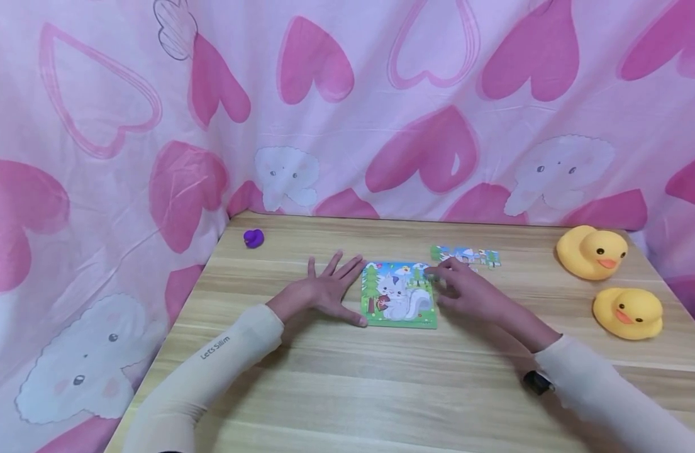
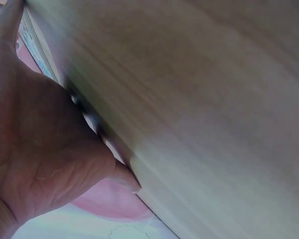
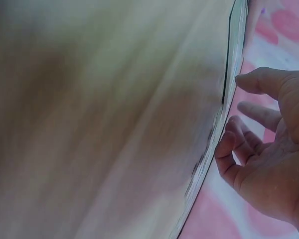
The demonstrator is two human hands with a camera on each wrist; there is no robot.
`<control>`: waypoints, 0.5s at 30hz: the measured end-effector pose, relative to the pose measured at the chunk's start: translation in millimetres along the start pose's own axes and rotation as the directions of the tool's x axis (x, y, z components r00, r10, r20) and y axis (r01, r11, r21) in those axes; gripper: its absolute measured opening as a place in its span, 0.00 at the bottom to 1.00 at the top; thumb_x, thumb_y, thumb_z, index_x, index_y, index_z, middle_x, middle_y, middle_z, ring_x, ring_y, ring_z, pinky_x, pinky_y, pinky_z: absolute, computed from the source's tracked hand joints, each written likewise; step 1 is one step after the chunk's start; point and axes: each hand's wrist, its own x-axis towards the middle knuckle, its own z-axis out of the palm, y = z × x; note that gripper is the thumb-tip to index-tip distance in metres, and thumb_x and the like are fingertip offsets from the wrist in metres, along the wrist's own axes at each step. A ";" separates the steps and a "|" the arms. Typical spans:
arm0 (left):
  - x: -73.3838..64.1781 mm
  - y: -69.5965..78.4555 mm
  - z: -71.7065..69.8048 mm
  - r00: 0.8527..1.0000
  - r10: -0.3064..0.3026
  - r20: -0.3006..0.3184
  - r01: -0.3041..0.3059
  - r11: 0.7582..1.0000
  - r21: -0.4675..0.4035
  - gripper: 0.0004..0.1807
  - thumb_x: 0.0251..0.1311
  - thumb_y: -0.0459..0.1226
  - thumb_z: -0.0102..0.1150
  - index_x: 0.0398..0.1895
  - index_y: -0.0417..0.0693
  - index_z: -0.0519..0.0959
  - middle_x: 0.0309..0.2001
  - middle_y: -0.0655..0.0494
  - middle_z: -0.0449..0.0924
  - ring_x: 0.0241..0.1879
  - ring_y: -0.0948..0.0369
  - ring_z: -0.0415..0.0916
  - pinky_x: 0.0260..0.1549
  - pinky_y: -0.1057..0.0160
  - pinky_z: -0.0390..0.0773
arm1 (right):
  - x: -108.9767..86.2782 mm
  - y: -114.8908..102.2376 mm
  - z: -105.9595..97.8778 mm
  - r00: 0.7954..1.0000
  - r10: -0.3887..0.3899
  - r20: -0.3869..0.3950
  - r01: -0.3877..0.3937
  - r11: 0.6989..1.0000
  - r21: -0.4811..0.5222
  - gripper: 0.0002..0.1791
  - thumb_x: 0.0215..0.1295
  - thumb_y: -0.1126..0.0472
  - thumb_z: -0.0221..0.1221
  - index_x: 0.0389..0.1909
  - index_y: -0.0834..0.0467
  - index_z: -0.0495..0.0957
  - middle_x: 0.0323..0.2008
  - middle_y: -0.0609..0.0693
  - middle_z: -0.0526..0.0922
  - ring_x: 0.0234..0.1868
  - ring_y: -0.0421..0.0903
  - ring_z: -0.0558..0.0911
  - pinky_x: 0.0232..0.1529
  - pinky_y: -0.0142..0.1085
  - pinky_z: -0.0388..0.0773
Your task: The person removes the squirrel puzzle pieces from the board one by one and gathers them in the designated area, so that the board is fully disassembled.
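Note:
A square jigsaw puzzle (image 1: 400, 308) with a white squirrel holding a red-brown thing lies flat on the wooden table. My left hand (image 1: 326, 290) is spread wide with straight fingers, its thumb and fingertips right at the puzzle's left edge. At the upper right corner of the puzzle, my right hand (image 1: 470, 290) reaches in with its index fingertip on the picture. Its other fingers are loosely bent, and the right wrist view shows nothing held between them. Just beyond that hand lie several loose puzzle pieces (image 1: 492, 257), partly hidden by it in the head view.
Two yellow rubber ducks (image 1: 593, 255) sit at the table's right side. A small purple duck (image 1: 253, 238) stands near the far left corner. Pink heart-print cloth (image 1: 347, 157) hangs behind and to the left of the wooden table (image 1: 347, 390).

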 end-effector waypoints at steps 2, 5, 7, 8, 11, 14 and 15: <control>-0.2 0.3 -0.1 1.000 0.001 0.000 -0.001 1.000 0.001 0.76 0.43 0.85 0.56 0.86 0.70 0.25 0.87 0.69 0.18 0.86 0.48 0.13 0.71 0.17 0.24 | -1.3 -8.7 4.6 1.000 0.010 0.008 -0.010 1.000 -0.011 0.35 0.66 0.64 0.70 0.74 0.53 0.74 0.61 0.55 0.75 0.50 0.49 0.75 0.48 0.41 0.80; -0.4 0.2 0.0 1.000 0.004 -0.005 -0.004 1.000 -0.001 0.76 0.44 0.85 0.56 0.86 0.70 0.25 0.87 0.68 0.18 0.86 0.47 0.14 0.71 0.17 0.24 | -3.8 -19.3 10.8 1.000 0.020 0.011 -0.019 0.999 -0.033 0.35 0.67 0.62 0.70 0.75 0.51 0.74 0.66 0.54 0.73 0.53 0.49 0.75 0.48 0.40 0.81; -0.4 -0.2 0.2 1.000 0.004 -0.005 -0.004 1.000 0.001 0.76 0.44 0.85 0.55 0.86 0.70 0.25 0.87 0.68 0.18 0.86 0.47 0.14 0.71 0.17 0.24 | -5.5 -24.9 14.5 1.000 0.022 0.010 -0.022 0.999 -0.049 0.35 0.67 0.62 0.69 0.75 0.50 0.74 0.68 0.53 0.72 0.56 0.49 0.75 0.51 0.41 0.82; -0.3 -0.4 0.3 1.000 0.004 -0.005 -0.004 1.000 0.000 0.76 0.44 0.85 0.55 0.86 0.70 0.25 0.87 0.68 0.18 0.86 0.47 0.14 0.71 0.17 0.24 | -6.3 -26.8 16.2 1.000 0.021 0.005 -0.021 0.998 -0.058 0.35 0.66 0.62 0.69 0.75 0.50 0.74 0.69 0.53 0.72 0.57 0.49 0.75 0.52 0.42 0.82; 0.0 -1.1 0.9 1.000 0.006 -0.006 -0.006 1.000 -0.001 0.76 0.44 0.85 0.55 0.86 0.70 0.24 0.87 0.69 0.18 0.86 0.47 0.14 0.71 0.17 0.24 | -7.3 -30.9 20.0 1.000 0.006 -0.008 -0.006 0.996 -0.088 0.34 0.66 0.63 0.68 0.74 0.50 0.75 0.69 0.54 0.72 0.58 0.50 0.75 0.52 0.44 0.81; 0.1 -1.8 1.4 1.000 0.011 -0.011 -0.011 1.000 -0.005 0.76 0.44 0.85 0.55 0.86 0.70 0.25 0.87 0.68 0.18 0.86 0.47 0.14 0.71 0.17 0.23 | -7.1 -32.6 21.9 1.000 0.006 -0.008 -0.007 0.994 -0.108 0.34 0.66 0.63 0.68 0.74 0.50 0.75 0.68 0.53 0.73 0.55 0.49 0.75 0.52 0.45 0.81; 0.3 -2.0 1.6 1.000 0.011 -0.011 -0.012 1.000 -0.004 0.76 0.44 0.86 0.55 0.86 0.70 0.25 0.87 0.68 0.18 0.86 0.47 0.14 0.71 0.17 0.24 | -6.7 -32.6 22.3 1.000 0.006 -0.004 -0.006 0.994 -0.112 0.34 0.66 0.62 0.68 0.75 0.51 0.74 0.68 0.54 0.74 0.55 0.49 0.75 0.52 0.45 0.80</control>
